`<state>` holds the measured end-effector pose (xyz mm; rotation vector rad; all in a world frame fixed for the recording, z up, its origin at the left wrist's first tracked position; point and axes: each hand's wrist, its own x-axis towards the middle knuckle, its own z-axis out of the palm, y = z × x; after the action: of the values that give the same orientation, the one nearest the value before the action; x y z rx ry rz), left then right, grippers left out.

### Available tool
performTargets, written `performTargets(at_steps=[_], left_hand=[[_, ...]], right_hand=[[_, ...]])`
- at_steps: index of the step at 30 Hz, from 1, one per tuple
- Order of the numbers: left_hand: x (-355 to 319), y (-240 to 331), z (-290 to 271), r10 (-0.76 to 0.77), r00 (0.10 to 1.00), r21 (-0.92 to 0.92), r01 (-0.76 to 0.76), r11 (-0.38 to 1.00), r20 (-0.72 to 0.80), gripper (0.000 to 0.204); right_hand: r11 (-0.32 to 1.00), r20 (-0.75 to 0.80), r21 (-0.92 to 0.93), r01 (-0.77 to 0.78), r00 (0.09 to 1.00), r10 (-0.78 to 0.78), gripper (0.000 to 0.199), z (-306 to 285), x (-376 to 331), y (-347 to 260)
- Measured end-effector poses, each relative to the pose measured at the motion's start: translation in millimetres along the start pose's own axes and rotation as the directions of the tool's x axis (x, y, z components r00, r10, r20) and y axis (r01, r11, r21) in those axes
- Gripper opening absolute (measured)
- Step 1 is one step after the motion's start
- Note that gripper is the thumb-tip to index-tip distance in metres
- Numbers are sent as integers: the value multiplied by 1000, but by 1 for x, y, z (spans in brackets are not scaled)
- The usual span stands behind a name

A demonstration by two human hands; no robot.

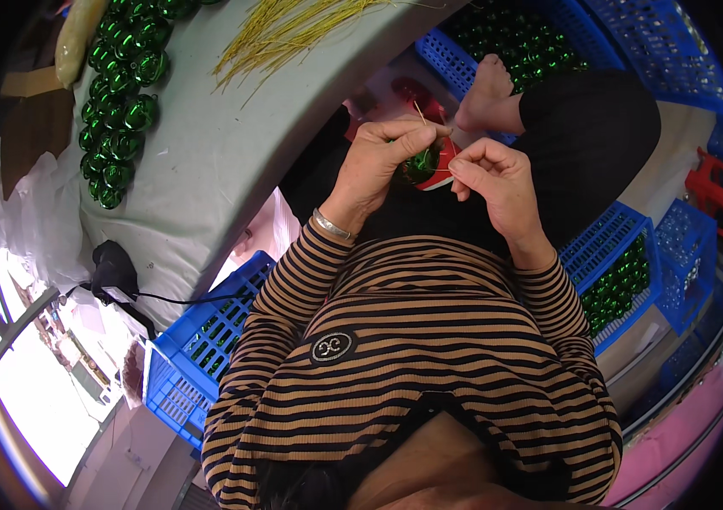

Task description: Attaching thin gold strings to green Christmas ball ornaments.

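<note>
Left hand (383, 157): clenched around a shiny green bauble (420, 163), held over the lap.
Right hand (497, 178): fingertips pinched on a thin gold string (420, 113) at the bauble's top.
Table (208, 161): grey, with glossy round green baubles (119, 102) and loose gold strands (285, 30).
Crates (608, 246): blue plastic lattice, holding more baubles.

Small craft assembly workshop: grey worktable (208, 153) lined with rows of shiny green ornament balls (119, 102), a bundle of gold string (293, 30), blue plastic crates (200, 348) of more balls all around.
</note>
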<state>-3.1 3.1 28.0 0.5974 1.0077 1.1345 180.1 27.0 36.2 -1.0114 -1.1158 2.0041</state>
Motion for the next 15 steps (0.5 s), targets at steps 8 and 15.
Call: performTargets(at_steps=[8,15], left_hand=[[0,2,3,-33,996,137,22,990,78,21],[1,4,-2,-123,983,63,115,991,135,19]], right_hand=[[995,20,-74,-73,997,75,6,1,0,-2],[971,59,-237,-41,997,56,5,-8,1,-6]])
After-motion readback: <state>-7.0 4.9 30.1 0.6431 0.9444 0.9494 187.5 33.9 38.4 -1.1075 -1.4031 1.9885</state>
